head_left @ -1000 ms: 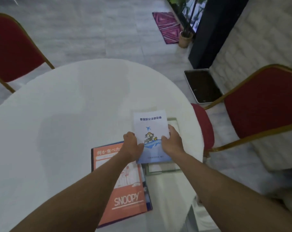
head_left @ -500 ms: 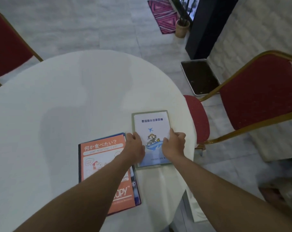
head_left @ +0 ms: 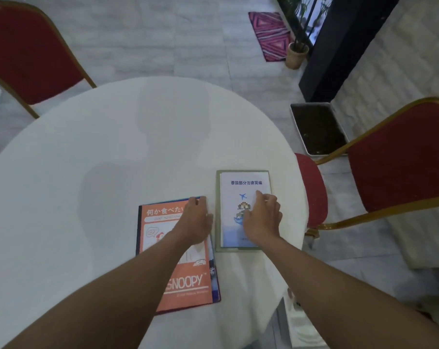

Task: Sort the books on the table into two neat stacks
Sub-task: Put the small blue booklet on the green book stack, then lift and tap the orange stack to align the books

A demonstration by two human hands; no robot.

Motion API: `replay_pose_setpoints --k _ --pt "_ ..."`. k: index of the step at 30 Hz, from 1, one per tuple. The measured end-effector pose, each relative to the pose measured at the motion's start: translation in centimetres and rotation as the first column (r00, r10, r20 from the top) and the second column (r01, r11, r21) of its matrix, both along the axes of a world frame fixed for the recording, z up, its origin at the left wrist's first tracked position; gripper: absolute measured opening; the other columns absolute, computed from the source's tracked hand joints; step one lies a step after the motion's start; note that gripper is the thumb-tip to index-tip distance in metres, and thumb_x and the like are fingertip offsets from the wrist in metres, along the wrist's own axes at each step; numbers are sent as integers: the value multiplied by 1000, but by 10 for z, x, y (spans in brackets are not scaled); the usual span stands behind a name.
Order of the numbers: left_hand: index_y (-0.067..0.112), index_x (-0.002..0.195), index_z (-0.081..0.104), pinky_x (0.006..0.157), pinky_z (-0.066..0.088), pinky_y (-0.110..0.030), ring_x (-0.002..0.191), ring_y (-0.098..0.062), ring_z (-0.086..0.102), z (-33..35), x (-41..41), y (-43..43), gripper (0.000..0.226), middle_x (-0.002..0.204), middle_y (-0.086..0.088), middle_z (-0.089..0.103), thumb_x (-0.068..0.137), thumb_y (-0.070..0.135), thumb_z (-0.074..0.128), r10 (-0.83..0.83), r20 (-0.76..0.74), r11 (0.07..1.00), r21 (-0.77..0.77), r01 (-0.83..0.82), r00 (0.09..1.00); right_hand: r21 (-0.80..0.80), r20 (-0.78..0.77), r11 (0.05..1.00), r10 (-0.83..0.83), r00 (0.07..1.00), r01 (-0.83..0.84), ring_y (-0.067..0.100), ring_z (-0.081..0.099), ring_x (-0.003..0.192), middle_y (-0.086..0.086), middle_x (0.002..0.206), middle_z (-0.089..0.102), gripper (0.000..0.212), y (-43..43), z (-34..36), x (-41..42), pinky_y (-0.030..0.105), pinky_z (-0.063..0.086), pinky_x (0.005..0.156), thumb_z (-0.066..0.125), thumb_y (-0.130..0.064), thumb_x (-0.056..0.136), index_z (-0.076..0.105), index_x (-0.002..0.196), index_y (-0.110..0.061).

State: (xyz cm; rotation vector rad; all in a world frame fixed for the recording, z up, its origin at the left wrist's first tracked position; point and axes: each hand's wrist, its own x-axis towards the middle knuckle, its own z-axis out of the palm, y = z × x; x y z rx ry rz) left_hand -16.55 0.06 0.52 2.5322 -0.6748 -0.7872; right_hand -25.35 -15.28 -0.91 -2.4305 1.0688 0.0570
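Note:
Two stacks of books lie side by side on the round white table (head_left: 112, 172). On the left an orange Snoopy book (head_left: 185, 278) tops a dark blue book whose edges show around it. On the right a white booklet (head_left: 243, 182) with blue Chinese lettering and a plane lies squared on a grey-green book (head_left: 217, 210). My left hand (head_left: 195, 222) rests flat on the orange book's upper right corner. My right hand (head_left: 262, 217) lies flat on the white booklet, fingers spread. Neither hand grips anything.
Red chairs with gold frames stand at the far left (head_left: 29, 54) and at the right (head_left: 394, 157), the right one's seat tucked against the table edge. On the floor are a tray of soil (head_left: 316, 132), a potted plant (head_left: 297, 52) and a pink patterned mat (head_left: 271, 34).
The white booklet, held in both hands a second ago, now lies on the grey-green book. My left hand has let go and shifted left onto the orange book; my right hand rests flat on the booklet.

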Motion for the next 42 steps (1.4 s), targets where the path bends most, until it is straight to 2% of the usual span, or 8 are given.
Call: replay_pose_setpoints --k 6,11,15,20,25,31,38,42 --pt "7 138 41 106 41 -38 131 -30 41 -6 8 52 45 142 -15 41 99 26 51 186 116 979 59 -194 976 31 57 960 278 959 -280 28 44 121 5 128 59 41 40 2 22 39 32 102 52 -31 95 54 134 -19" --pt "6 138 36 100 44 -41 125 -33 40 -15 7 94 54 138 -18 37 94 32 54 272 185 924 223 -310 944 -64 -102 883 457 883 -464 29 43 118 7 117 62 44 70 -7 28 40 32 94 51 -54 90 62 116 -20" --pt "7 144 26 101 45 -44 125 -35 42 -25 2 116 66 139 -18 34 93 32 58 421 84 877 219 -429 903 -121 -297 829 495 817 -546 29 40 116 9 119 58 59 87 -15 28 44 30 88 44 -70 84 56 112 -19" --pt "8 144 24 102 44 -45 127 -37 44 -29 2 123 69 137 -20 39 91 27 63 531 -33 841 146 -521 847 -140 -333 848 446 831 -511 30 36 120 10 126 53 67 98 -20 29 45 29 91 50 -72 79 50 117 -17" --pt "4 129 45 90 57 -49 110 -37 64 -26 14 128 51 124 -18 59 85 19 66 748 -318 643 129 -755 583 -92 -319 902 375 870 -423 28 33 125 8 128 50 65 105 -20 32 45 27 95 57 -68 77 48 118 -18" --pt "3 104 64 56 61 -35 70 -28 74 -20 17 133 20 87 -12 75 85 8 64 704 -616 479 45 -877 353 7 -321 955 282 904 -296 25 30 122 4 120 49 53 107 -22 43 43 25 89 68 -54 71 48 108 -23" --pt "12 101 56 57 62 -37 68 -24 76 6 12 137 19 85 -9 77 83 9 64 662 -606 449 -150 -881 441 182 -83 966 199 976 -182 22 47 119 -3 116 56 42 106 -13 43 40 36 98 71 -42 76 53 112 -30" --pt "19 114 44 64 63 -41 77 -25 75 32 18 141 35 96 -8 71 87 13 64 674 -564 406 -257 -877 478 646 262 746 -21 965 -160 11 62 105 -7 121 59 54 110 15 45 28 53 80 72 -32 87 39 128 -25"
